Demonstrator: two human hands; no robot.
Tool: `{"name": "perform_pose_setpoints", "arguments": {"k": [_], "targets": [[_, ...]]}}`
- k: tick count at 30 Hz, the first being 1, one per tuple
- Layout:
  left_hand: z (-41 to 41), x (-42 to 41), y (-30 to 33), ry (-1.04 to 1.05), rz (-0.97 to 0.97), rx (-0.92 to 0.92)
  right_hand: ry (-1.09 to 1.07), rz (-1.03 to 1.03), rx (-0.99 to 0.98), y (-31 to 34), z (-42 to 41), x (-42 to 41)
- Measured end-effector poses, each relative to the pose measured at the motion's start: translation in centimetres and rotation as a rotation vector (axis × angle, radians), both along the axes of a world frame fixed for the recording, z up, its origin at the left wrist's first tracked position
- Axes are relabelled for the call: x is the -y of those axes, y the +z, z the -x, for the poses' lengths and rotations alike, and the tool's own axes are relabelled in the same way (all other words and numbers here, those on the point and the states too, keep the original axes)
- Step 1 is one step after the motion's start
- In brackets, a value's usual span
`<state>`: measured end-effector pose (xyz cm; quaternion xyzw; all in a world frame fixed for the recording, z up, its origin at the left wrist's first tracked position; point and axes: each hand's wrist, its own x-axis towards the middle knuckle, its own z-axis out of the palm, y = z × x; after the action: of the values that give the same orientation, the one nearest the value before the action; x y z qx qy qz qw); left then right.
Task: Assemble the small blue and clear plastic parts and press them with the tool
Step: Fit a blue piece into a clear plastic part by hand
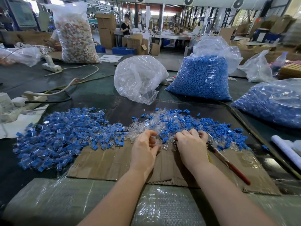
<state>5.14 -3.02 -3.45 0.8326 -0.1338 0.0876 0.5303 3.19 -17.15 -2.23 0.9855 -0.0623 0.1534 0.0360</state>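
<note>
Your left hand point(145, 149) is curling its fingers point(152, 141) around small clear parts point(164, 146) at the edge of the mixed pile point(187, 123) on the desk point(97, 93). Your right hand point(190, 142) is gripping the red-handled press tool point(228, 162), which is lying across the cardboard sheet point(105, 162). The finished blue pieces point(65, 132) are sitting in a heap to your left.

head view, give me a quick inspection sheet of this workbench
surface: dark bench with a flat brown cardboard sheet under the work.
job's things: pile of assembled blue-and-clear plastic parts left; loose clear shells and blue plugs ahead; red-handled metal press tool.
clutter: crumpled clear bag, bags of blue plugs.
grippers: left hand pinches a clear shell; right hand grips the tool head.
cables: white power strips and cords far left.
surroundings: factory floor, cartons, a person.
</note>
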Motion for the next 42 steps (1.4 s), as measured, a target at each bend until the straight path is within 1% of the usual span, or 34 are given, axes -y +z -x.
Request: {"name": "perform_pose_setpoints", "arguments": {"k": [6, 8, 10, 13, 17, 21, 23, 27, 30, 32, 38, 42], "targets": [[0.0, -0.1, 0.0, -0.011, -0.099, 0.033, -0.034, 0.045, 0.000, -0.2, 0.2, -0.4], [0.0, -0.2, 0.1, -0.027, -0.100, 0.031, -0.042, 0.009, 0.034, -0.3, 0.3, -0.4], [0.0, -0.2, 0.1, -0.041, -0.101, 0.024, -0.024, -0.062, 0.112, -0.4, 0.5, -0.3], [0.0, -0.1, 0.0, -0.053, -0.068, -0.009, 0.045, -0.231, 0.266, -0.3, 1.3, -0.6], [-0.1, -0.2, -0.2, -0.091, 0.020, -0.064, 0.115, -0.591, 0.367, -0.8, 2.5, -0.9], [-0.2, -0.1, -0.2, -0.121, 0.094, -0.125, 0.121, -0.874, 0.425, -1.0, 2.9, -1.5], [-0.3, -0.1, -0.1, -0.147, 0.113, -0.148, 0.130, -0.960, 0.402, -1.0, 2.9, -1.7], [-0.3, -0.1, 0.1, -0.189, 0.100, -0.166, 0.153, -0.964, 0.310, -1.1, 3.1, -1.8], [-0.4, -0.2, 0.2, -0.218, 0.037, -0.156, 0.165, -0.949, 0.294, -1.1, 3.2, -1.9], [-0.3, -0.2, 0.2, -0.239, 0.038, -0.171, 0.166, -0.922, 0.303, -1.2, 3.2, -2.0], [-0.2, -0.2, 0.4, -0.265, 0.152, -0.226, 0.129, -0.649, 0.328, -1.5, 3.2, -2.3], [-0.1, -0.3, 0.4, -0.271, 0.135, -0.200, 0.109, -0.593, 0.282, -1.8, 3.1, -2.3]]}}
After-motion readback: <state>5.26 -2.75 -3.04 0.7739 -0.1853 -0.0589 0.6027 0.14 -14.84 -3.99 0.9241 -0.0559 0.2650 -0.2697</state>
